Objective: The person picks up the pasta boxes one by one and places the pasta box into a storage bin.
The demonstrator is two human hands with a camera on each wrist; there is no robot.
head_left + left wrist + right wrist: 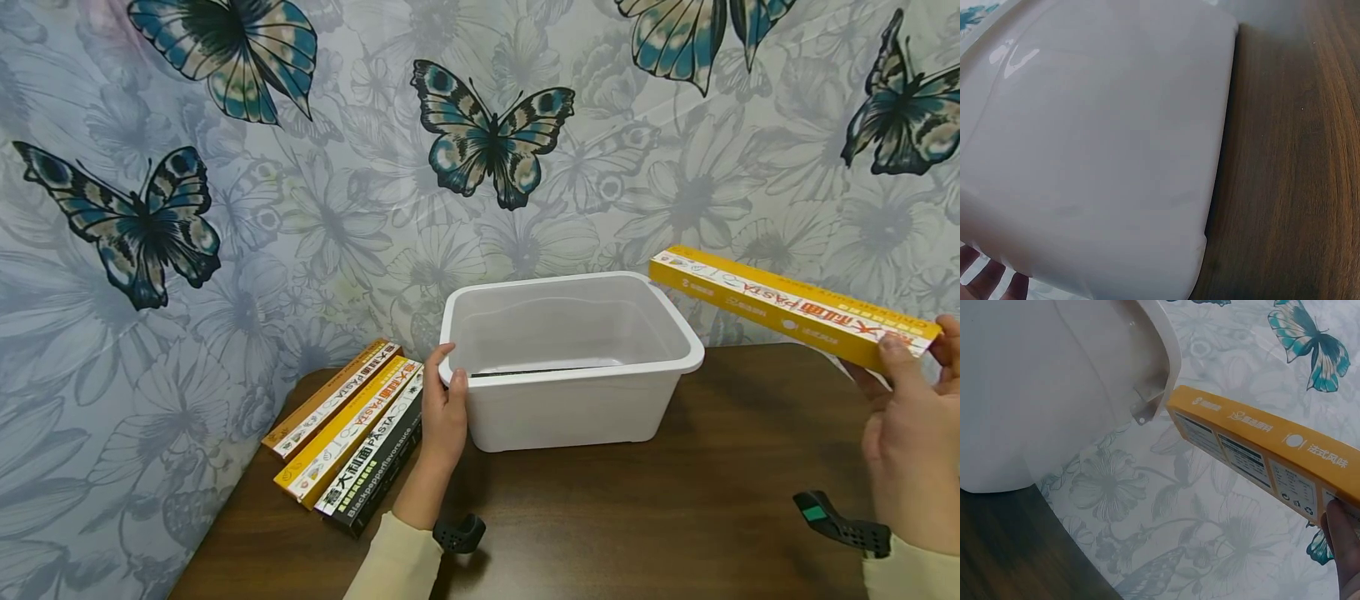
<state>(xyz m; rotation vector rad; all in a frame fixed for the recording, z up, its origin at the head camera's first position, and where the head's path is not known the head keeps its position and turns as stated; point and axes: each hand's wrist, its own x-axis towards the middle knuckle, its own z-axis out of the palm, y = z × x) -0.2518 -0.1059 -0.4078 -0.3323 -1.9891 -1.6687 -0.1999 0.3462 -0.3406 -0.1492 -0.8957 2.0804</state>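
In the head view, the white bin (570,414) stands on the brown table (637,517), and the left hand (442,421) is clamped on its front left corner, at about eight o'clock. The right hand (918,429), between three and four o'clock from the bin, pinches the yellow pasta box (787,305) only by one end; this box is in the air, its free end pointing between nine and ten o'clock, near the bin's back right corner. Whether it touches the rim, I cannot tell. In my judgement, the main danger is this one-ended grip: the long free part may dip or turn, and so knock the rim or slip from the fingers. The bin could also twist, because one hand holds it at one corner. At eight o'clock the brown box (333,400), the other yellow box (348,433) and the black box (378,454) lie side by side; a careless left sleeve (397,558) might push the black one.
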